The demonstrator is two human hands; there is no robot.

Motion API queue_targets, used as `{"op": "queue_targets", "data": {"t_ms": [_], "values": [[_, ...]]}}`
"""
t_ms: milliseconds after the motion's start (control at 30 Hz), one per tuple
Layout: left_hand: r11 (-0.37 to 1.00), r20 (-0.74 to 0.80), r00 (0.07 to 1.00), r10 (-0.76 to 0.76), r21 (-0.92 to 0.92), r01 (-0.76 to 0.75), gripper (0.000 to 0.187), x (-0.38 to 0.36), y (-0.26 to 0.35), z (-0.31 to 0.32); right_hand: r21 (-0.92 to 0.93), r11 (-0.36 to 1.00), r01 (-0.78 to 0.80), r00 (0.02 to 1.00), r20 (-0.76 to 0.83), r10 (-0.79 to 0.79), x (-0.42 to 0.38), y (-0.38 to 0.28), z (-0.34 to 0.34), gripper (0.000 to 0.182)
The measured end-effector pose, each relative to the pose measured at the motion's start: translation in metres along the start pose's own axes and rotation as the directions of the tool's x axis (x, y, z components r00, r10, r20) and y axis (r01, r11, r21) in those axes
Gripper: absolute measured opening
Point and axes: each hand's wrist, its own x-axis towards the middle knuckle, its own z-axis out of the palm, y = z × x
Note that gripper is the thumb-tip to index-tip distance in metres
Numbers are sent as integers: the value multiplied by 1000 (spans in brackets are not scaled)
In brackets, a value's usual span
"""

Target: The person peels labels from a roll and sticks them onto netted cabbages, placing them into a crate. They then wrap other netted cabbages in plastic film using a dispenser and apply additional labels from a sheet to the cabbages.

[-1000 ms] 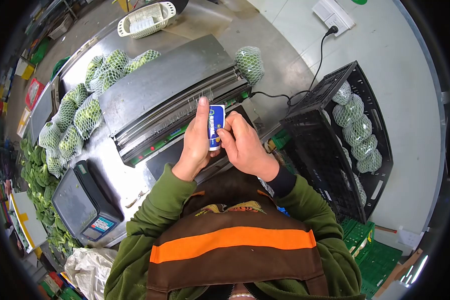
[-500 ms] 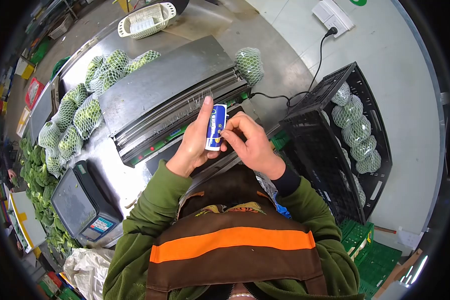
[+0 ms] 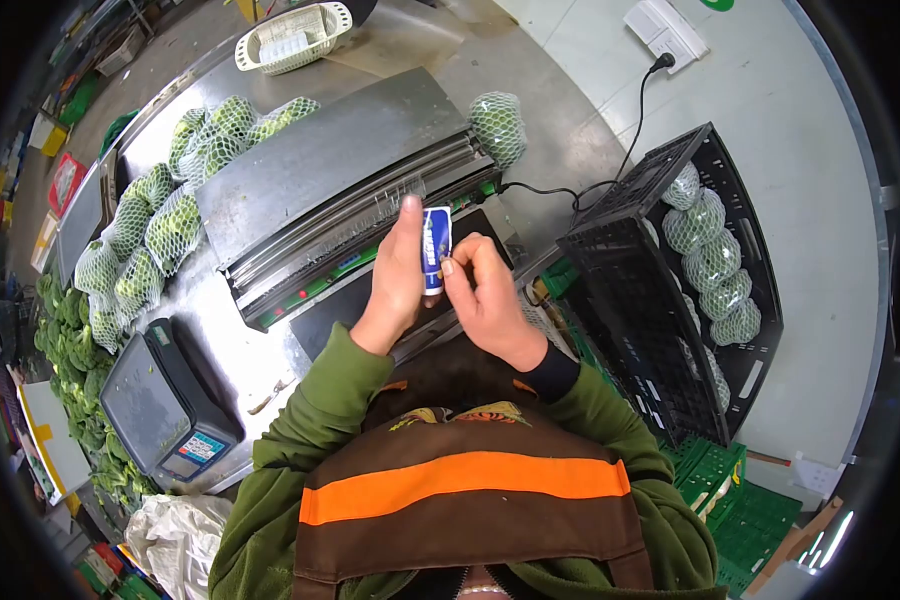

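Observation:
My left hand [image 3: 398,277] is closed around a small blue-and-white printed label piece [image 3: 435,250], its thumb pointing up along the left side. My right hand [image 3: 492,300] pinches at the right edge of this piece with thumb and forefinger. Both hands are above the near edge of a metal wrapping machine [image 3: 320,170] with a green front strip. A netted head of broccoli [image 3: 497,128] sits at the machine's right end. More netted broccoli [image 3: 173,232] lies to its left.
A black crate [image 3: 625,300] with netted broccoli stands at the right, green crates [image 3: 760,530] below it. Loose broccoli [image 3: 70,370] and a weighing scale [image 3: 165,400] are at the left. A cream basket [image 3: 295,62] stands at the back. A black cable runs to a wall socket [image 3: 670,40].
My right hand and forearm have shifted slightly left and down. The printed piece has turned a little and looks narrower. Both hands keep hold of it.

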Motion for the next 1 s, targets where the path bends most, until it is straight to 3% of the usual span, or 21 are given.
{"op": "queue_targets", "data": {"t_ms": [33,67,100,167,233,367,500,600,633,667,800,867,933,1000], "values": [[967,32,974,-225,-114,227,63,-3,10,1,0,1000,1,1000,1,-1,-1,3,0,15],[915,97,948,-302,-250,317,65,-1,16,1,116,993,9,999,-42,-4,-2,8,0,17],[915,96,948,-302,-251,317,65,2,15,-2,230,973,21,996,-86,-1,-2,8,0,21],[815,277,895,-350,-381,436,68,5,11,-8,239,970,53,991,-135,-21,0,2,-4,27],[809,304,888,-343,-384,444,68,6,9,-8,-57,979,195,977,-80,-199,3,-6,-12,22],[840,254,884,-393,-291,457,68,3,9,-9,-29,986,163,980,-112,-166,1,-9,-13,14],[886,237,890,-390,-168,433,67,-2,11,-10,16,998,56,998,22,-56,6,-12,-25,13],[903,212,894,-394,-91,419,66,-6,10,-8,-44,997,57,993,101,-53,5,-15,-27,10],[914,226,897,-379,-62,402,65,-7,9,-9,-144,981,127,987,112,-111,5,-14,-25,10],[913,226,897,-380,-62,402,65,-7,8,-9,-241,951,195,977,129,-168,4,-13,-23,11],[914,202,908,-366,-105,392,63,-8,-2,-8,-323,928,188,976,164,-140,-2,-7,-17,14],[920,152,925,-347,-134,367,61,-10,-8,-4,-305,946,107,990,124,-72,-5,-3,-14,17],[965,41,966,-256,-47,258,60,-13,-11,0,-277,960,30,994,111,1,-9,-7,-14,17],[973,29,973,-228,-22,229,58,-15,-14,1,-248,968,-46,992,103,73,-14,-8,-13,17]]}}
